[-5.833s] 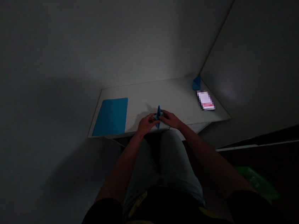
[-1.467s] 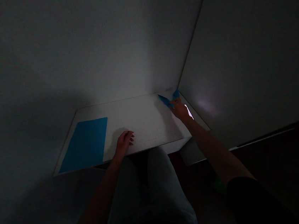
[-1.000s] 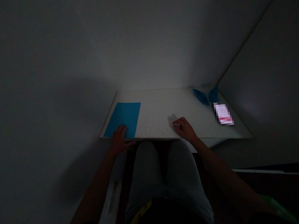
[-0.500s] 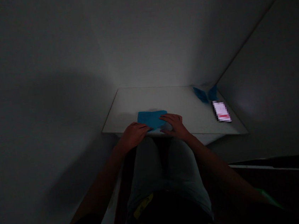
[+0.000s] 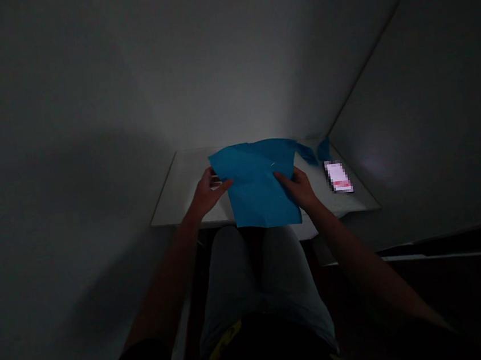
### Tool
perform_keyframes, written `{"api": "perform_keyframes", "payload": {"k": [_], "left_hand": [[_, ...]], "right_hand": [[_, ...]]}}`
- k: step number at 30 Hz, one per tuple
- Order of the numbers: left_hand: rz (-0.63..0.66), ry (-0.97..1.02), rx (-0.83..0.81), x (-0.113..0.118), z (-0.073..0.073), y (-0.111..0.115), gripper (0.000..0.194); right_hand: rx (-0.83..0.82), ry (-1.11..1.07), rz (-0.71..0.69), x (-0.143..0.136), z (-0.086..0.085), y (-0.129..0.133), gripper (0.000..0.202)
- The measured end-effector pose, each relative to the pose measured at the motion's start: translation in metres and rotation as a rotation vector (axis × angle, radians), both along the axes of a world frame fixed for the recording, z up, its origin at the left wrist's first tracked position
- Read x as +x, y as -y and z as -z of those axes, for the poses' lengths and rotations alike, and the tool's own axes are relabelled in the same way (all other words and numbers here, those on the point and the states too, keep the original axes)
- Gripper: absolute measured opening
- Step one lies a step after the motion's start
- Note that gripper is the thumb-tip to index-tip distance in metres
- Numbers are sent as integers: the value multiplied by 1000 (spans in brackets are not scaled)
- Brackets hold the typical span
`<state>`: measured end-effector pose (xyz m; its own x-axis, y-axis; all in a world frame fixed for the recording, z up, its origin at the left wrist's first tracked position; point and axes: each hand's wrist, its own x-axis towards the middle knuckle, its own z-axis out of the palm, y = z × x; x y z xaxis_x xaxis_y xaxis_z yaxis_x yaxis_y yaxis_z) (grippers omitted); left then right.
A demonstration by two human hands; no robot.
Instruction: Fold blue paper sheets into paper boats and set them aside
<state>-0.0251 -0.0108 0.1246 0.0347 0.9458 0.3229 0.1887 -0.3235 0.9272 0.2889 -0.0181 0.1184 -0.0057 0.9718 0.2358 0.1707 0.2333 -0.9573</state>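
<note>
A blue sheet, paper or thin cloth (image 5: 261, 192), is spread open above the front part of the white table (image 5: 180, 180). My left hand (image 5: 208, 193) grips its left edge, thumb on the near face and fingers behind. On the right side my right hand (image 5: 299, 186) pinches the sheet the same way, the thumb lying well in on its face. The sheet's lower edge hangs in front of the table's near edge, and its top edge is slightly curved. Small pale marks show on its surface. Whether it is paper or cloth I cannot tell.
At the table's back right lie two smaller folded blue pieces, one dark (image 5: 306, 153) and one against the corner (image 5: 324, 149). A phone with a lit, blurred screen (image 5: 339, 176) lies near them. Grey walls (image 5: 219, 62) stand close behind and on both sides.
The blue sheet lay folded small on the table under both hands. Now it is opened out and lifted, held by its two sides. The view has shifted slightly.
</note>
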Motion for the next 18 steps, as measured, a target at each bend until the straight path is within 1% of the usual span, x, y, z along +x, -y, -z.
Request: {"api": "perform_keyframes", "payload": {"k": [2,3,4,6,9,12,15,18], "left_hand": [[118,82,-131,18,35,-6,64],[148,117,-174,27,49,-9,63],[161,136,-216,34,61,-12,61],[125,144,-273,44,77,-18,56],[55,121,-300,51,89,-30,45],[33,108,-301,52,97,-38,36],[12,116,-296,50,105,-43,29],[-7,118,-284,46,111,-47,23]], "right_hand": [[-38,-15,12,2,18,-7,66],[-62,-17,9,4,28,-10,67],[-85,-19,5,6,37,-13,67],[-123,-31,-12,11,55,-19,69],[-146,-64,-53,21,79,-26,70],[-150,-90,-92,30,96,-28,68],[-121,-56,-60,35,105,-28,62],[-105,-22,-19,36,108,-31,60]]}}
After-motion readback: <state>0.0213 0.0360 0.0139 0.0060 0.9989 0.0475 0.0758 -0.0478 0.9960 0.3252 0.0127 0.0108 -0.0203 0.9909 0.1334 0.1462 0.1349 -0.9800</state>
